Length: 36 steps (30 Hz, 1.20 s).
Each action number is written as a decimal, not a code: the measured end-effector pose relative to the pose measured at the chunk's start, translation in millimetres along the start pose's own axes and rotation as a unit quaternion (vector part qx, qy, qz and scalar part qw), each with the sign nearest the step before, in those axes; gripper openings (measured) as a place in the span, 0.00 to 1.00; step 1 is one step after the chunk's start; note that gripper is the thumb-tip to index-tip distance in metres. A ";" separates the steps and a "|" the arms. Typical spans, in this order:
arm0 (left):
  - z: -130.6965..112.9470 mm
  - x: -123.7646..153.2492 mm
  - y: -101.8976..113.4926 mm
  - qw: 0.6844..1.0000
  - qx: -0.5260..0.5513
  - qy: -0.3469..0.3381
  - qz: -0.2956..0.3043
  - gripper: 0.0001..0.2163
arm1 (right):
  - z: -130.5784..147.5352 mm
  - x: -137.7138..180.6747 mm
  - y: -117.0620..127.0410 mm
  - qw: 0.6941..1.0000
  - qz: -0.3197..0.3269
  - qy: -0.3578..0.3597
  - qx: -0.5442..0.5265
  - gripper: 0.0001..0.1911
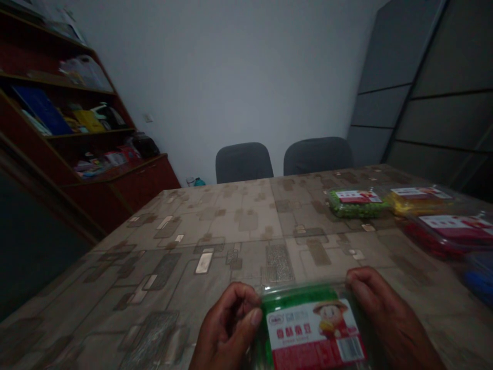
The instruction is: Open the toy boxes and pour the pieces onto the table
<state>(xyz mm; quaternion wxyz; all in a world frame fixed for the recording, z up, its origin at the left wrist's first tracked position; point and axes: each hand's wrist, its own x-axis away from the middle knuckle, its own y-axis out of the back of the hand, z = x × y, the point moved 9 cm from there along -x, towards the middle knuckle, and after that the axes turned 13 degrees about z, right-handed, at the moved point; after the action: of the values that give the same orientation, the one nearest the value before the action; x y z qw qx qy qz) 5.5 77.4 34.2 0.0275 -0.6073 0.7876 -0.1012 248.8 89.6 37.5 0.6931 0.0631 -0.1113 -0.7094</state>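
At the near edge of the view is a clear plastic box (300,292) with dark green contents and a white and red label showing a cartoon figure. My left hand (231,326) grips its left side, thumb and fingers pinched on the rim. On the opposite side, my right hand (389,318) closes on the box's upper right corner. The bottom of the box is cut off by the frame, so I cannot tell whether it rests on the table.
The patterned tablecloth (239,226) spreads ahead. To the right stand clear boxes with light green (356,205), yellow (408,204), red (431,239) and blue (481,280) contents. Two grey chairs (244,162) line the far edge; a wooden shelf unit (142,177) is at left.
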 end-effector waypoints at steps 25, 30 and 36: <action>49.9 -29.3 14.9 0.993 0.101 0.066 0.004 0.15 | -11.3 -15.6 -19.6 0.989 0.126 -0.025 -0.069 0.23; 51.9 -30.1 16.4 0.991 0.122 0.057 -0.005 0.16 | -29.9 -27.5 -22.8 0.980 0.186 -0.034 -0.062 0.24; 56.7 -31.2 19.0 0.992 0.102 0.075 -0.008 0.18 | -32.3 -28.6 -24.0 0.975 0.208 -0.047 -0.056 0.26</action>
<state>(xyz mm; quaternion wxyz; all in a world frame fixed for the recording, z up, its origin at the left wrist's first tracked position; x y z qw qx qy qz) 4.9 104.8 -27.4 0.0295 -0.5986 0.7680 -0.2260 234.3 116.2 -1.5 0.8219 -0.0338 -0.1146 -0.5570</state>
